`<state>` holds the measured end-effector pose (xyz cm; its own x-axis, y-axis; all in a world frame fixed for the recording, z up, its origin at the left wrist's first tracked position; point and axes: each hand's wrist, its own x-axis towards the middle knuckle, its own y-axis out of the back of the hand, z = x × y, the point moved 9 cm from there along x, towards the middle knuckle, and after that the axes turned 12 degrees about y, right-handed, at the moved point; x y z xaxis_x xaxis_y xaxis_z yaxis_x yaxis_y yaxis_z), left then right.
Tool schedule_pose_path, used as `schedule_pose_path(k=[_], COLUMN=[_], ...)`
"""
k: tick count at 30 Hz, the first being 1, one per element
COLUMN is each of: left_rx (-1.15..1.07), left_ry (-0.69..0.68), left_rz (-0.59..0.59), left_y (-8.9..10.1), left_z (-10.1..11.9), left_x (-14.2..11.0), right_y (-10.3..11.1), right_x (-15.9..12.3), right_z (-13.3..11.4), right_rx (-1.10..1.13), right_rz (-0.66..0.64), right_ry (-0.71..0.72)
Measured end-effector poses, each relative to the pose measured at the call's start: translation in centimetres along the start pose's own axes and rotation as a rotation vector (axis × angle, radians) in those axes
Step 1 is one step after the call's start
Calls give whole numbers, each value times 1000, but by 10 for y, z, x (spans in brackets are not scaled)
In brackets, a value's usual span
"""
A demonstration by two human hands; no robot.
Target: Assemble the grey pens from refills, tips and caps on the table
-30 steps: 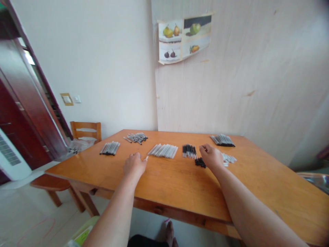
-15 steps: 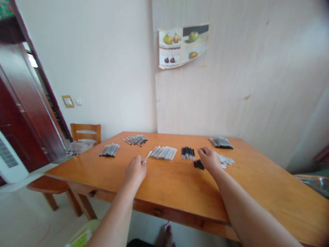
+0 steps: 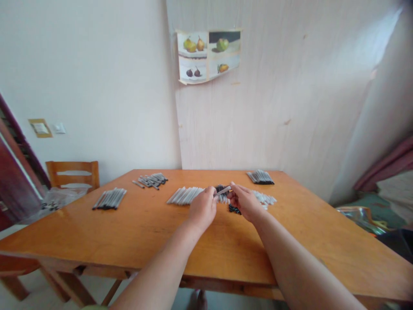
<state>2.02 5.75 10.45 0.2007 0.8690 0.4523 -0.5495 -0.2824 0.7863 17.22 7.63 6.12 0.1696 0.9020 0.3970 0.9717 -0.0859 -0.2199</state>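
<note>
My left hand [image 3: 203, 208] and my right hand [image 3: 245, 201] meet above the middle of the wooden table [image 3: 135, 232]. Between them they pinch one pale pen barrel [image 3: 223, 191], the left at its near end, the right at its far end. Behind the left hand lies a row of pale pen barrels [image 3: 184, 195]. A small heap of black caps [image 3: 234, 209] sits under the right hand. Black-tipped refills [image 3: 222, 188] show just past the held barrel, partly hidden by the hands.
More pen piles lie on the table: a dark bundle [image 3: 109, 198] at the left, a loose pile [image 3: 151, 180] at the back, another bundle [image 3: 260, 176] at the back right, white pieces [image 3: 266, 198] right of my hand. A wooden chair [image 3: 72, 171] stands beyond the left edge.
My left hand picked a pale barrel from the row and carried it right. My right hand left the black caps and met it. The view swung to the right.
</note>
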Motion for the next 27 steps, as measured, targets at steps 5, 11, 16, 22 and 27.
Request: schedule_pose_path(k=[5,11,16,22,27], left_rx=[-18,-42,-155,-368,-566], left_ry=[-55,-76,-61,-29,51], left_rz=[-47,-95,-125,-194,-314], left_y=[-17,-31,-31,-38,-47], left_z=[19,25,25,21,19], left_x=[10,8,9,12,13], right_y=[15,28,32,34,31], right_x=[5,10,12,10,9], right_z=[-8,-7,-7,-10,-9], right_rx=[-1,-104,-124,-93,-102], right_rz=[115,175,177,191,195], right_ry=[59,80,84,75,64])
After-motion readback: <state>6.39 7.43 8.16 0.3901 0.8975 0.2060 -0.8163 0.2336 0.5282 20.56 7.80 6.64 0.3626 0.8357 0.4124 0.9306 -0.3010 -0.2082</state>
